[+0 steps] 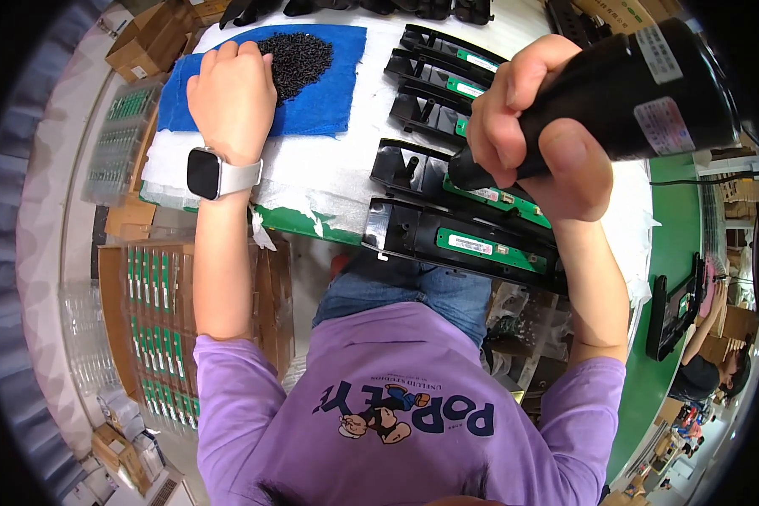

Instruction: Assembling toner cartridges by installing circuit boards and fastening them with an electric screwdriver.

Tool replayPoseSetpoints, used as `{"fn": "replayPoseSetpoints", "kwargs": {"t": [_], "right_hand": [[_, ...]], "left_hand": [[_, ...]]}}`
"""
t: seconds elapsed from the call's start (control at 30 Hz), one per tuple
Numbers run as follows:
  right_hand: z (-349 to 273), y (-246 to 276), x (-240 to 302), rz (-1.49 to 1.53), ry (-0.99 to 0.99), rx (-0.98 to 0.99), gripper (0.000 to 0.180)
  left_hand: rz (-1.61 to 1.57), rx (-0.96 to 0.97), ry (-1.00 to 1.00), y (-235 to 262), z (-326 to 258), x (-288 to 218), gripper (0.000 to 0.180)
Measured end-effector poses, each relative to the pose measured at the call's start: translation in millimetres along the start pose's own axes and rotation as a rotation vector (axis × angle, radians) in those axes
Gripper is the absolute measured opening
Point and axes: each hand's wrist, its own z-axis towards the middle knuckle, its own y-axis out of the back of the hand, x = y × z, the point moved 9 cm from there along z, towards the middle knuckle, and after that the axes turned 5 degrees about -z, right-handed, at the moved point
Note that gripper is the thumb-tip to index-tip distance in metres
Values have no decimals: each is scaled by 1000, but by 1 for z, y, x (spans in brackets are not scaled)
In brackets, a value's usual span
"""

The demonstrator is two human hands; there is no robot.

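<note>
Head view: right hand point(535, 126) wrapped tight round black electric screwdriver point(624, 97), tip down at black housing point(460, 244) with green board point(472, 246). Tool looks heavy, rigid; grip mid-barrel. Left hand point(232, 97) curled loosely into small black screws point(299, 59) on blue cloth point(329, 101); pinch unclear.

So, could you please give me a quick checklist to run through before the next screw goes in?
1. Right hand grips the screwdriver: ok.
2. Screwdriver tip on the green board: cannot tell, hand hides it.
3. Left hand on the screw pile: ok.
4. Screw picked up: cannot tell.
5. Black housing lies flat at the table edge: ok.
</note>
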Motion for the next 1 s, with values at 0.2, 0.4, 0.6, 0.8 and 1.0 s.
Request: {"fn": "replayPoseSetpoints", "kwargs": {"t": [0.2,0.4,0.6,0.8,1.0], "right_hand": [[0,-7,7,-116,69,-35,41],[-2,-4,13,-16,38,-9,27],[0,7,38,85,107,-20,32],[-7,26,56,-130,132,-43,49],[-17,43,68,54,231,-35,43]], "left_hand": [[15,33,-6,2,2,2,16],[-76,-5,5,3,3,2,11],[-162,-12,78,6,6,6,15],[-270,-19,92,7,9,5,17],[-511,5,147,-3,9,8,10]]}}
